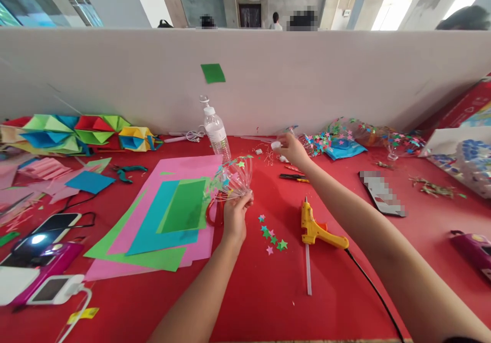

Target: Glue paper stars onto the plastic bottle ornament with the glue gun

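Observation:
My left hand [236,215] is closed around the end of a clear plastic bottle piece [240,174] cut into thin curved strips, with coloured paper stars on it. Red-handled scissors [215,213] lie just behind that hand. Farther off, my right hand [294,151] reaches out low over the back of the table, pinching a small white round piece [275,145]; its exact kind is too small to tell. Loose paper stars [273,239] lie between my forearms. A yellow glue gun [315,229] with a clear glue stick rests beside my right forearm.
Pink, blue and green paper sheets [180,210] lie at left, with a water bottle [216,130] behind. Folded paper shapes [76,129] line the back left. Star-covered plastic pieces [347,133] stand at the back right, before the white partition [268,77]. A phone [381,193] lies right.

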A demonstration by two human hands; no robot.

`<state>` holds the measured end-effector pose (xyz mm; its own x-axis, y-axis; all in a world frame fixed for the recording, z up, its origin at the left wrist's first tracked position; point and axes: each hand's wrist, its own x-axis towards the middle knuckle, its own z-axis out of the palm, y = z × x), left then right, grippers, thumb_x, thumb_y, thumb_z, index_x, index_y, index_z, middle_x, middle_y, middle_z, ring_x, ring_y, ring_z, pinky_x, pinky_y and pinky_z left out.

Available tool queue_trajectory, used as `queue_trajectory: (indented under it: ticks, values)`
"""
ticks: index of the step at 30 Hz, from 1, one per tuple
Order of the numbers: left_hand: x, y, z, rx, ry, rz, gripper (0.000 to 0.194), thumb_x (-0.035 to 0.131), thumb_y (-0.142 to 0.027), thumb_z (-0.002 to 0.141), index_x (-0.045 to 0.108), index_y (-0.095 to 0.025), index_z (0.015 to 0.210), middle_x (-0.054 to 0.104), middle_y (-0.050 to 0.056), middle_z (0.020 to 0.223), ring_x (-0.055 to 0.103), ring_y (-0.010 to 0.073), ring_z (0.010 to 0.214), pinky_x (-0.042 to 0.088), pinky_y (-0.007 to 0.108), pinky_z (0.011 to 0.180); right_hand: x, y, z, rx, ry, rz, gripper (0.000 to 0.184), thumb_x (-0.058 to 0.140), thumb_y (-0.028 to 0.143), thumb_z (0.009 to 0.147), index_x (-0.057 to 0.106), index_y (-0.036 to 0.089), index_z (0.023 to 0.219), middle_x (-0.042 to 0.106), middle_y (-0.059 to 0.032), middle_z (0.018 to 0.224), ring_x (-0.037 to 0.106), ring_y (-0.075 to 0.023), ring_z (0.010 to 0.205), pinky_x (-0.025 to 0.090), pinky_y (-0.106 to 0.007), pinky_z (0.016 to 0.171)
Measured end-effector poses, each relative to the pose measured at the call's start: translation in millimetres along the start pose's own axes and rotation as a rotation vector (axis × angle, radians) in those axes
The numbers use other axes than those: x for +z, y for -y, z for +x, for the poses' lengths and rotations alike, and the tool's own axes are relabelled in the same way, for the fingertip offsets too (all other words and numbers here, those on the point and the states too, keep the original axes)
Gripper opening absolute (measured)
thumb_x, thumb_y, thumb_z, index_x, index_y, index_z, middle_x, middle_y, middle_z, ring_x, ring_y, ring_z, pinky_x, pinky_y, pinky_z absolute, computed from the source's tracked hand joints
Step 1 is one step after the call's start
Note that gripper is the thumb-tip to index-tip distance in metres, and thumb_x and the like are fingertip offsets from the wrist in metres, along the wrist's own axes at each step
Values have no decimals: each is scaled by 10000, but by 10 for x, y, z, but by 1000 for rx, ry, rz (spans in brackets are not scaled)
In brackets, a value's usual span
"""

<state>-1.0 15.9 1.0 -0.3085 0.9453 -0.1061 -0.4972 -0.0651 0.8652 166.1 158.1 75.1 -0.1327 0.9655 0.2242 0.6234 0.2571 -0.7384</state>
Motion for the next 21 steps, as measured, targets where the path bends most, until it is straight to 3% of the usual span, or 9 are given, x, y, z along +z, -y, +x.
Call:
queue_trajectory:
  ticks: [3, 9, 14, 21]
  values:
    - [3, -19, -22, -19, 8, -9, 188, 785, -264, 608, 665, -147, 693, 620, -17, 674, 566, 96, 651, 443, 220, 640, -22, -8, 182, -6, -52, -84, 289, 539, 216, 832, 580, 170, 1115, 636, -95, 1175, 599, -186, 1011, 471, -293, 810]
    - [46, -3, -101, -62, 33, -45, 188, 787, -253, 611, 655, -149, 696, 629, -19, 683, 556, 96, 647, 446, 222, 630, -139, -377, -104, 40, 44, -334, 136, 540, 197, 880, 640, 149, 958, 687, -64, 949, 635, -172, 876, 501, -311, 801]
    - [53, 22, -111, -66, 81, -24, 180, 782, -254, 644, 669, -152, 740, 624, -21, 685, 548, 93, 648, 434, 218, 630, -48, -581, -52, 71, 132, -547, 317, 555, 362, 927, 573, 171, 1179, 593, -82, 1198, 605, -189, 1021, 525, -404, 874]
    - [59, -17, -105, -43, 9, -36, 199, 775, -266, 635, 660, -153, 751, 621, -18, 697, 543, 101, 635, 437, 230, 627, 228, -441, 116, -30, 114, -653, 325, 552, 363, 929, 565, 179, 1196, 582, -85, 1220, 600, -193, 1036, 524, -405, 882]
